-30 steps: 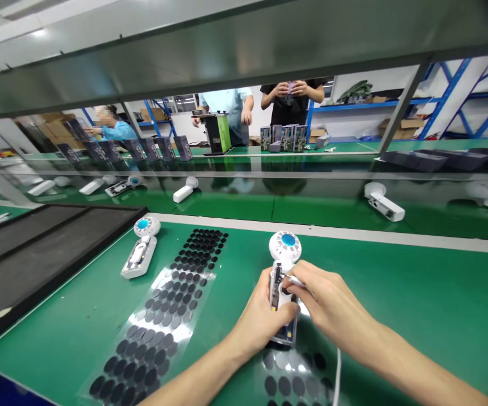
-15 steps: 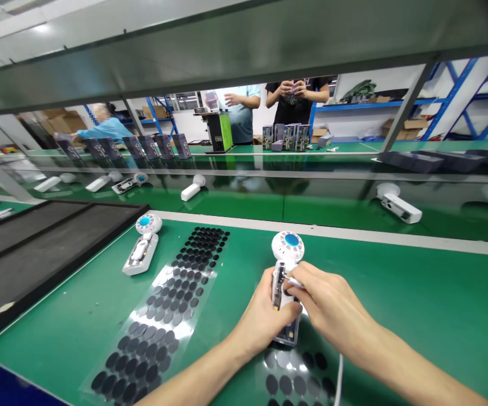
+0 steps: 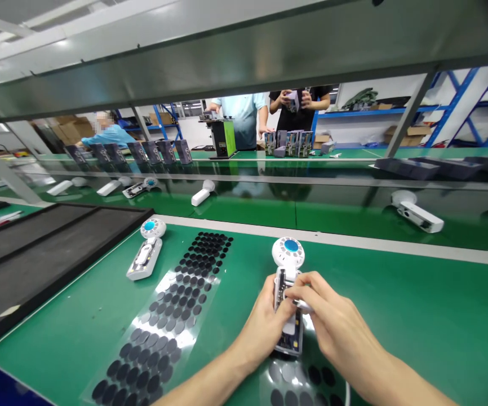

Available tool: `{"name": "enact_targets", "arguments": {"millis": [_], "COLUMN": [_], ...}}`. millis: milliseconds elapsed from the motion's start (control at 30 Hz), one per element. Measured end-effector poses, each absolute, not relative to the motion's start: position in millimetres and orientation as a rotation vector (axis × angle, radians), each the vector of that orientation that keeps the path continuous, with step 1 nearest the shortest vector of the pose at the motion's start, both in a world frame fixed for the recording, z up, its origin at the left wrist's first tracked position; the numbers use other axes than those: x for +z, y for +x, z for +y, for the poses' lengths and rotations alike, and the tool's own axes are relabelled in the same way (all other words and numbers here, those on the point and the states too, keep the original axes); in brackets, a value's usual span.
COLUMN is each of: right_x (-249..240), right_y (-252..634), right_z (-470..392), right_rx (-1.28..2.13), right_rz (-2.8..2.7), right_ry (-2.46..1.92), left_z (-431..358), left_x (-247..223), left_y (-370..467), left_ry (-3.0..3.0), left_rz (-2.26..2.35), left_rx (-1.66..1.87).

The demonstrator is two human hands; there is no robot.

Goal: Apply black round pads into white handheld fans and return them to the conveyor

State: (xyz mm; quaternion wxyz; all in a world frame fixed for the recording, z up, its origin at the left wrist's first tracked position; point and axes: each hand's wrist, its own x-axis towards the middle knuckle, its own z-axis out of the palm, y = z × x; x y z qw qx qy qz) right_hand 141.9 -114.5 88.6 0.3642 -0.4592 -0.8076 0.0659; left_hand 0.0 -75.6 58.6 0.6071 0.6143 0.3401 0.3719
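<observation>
A white device (image 3: 288, 252) with a round head and blue centre lies in front of me, its long body open and showing circuitry. My left hand (image 3: 265, 321) is wrapped round the left side of the body, thumb across it. My right hand (image 3: 328, 316) pinches a small white and metallic piece (image 3: 303, 305) over the device's middle; the fingers partly hide it. A white cable runs down below my right hand. Under and below the device lies a clear sheet with round black stickers (image 3: 289, 397).
A second open device (image 3: 145, 259) lies left, beside a long sheet of black discs (image 3: 176, 307). A black tray (image 3: 58, 237) borders the left side. White devices (image 3: 420, 216) lie on the green belt (image 3: 265, 210) beyond. People stand behind it, near boxes (image 3: 288, 143).
The view has shifted slightly. My left thumb has moved up toward my right fingertips, baring more of the device's lower body. Across the belt, people's hands have moved.
</observation>
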Motion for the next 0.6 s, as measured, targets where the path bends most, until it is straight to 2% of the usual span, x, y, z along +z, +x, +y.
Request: {"name": "enact_targets", "arguments": {"millis": [233,467,600], "right_x": [80,97,95], "right_y": [145,156,154], "right_z": [-115,-123,-122], "right_rx": [0.352,0.837,0.996], "right_rz": [-2.014,-1.721,-1.727], "right_ry": [-1.082,-1.533,-1.450], "left_z": [-78,-78,-77], "left_x": [63,71,80], "left_y": [2,6,6], "left_ry": [1.342,0.947,0.869], "left_rz": [0.849,0.926,0.907], "left_rx": [0.866,0.768,0.733]}}
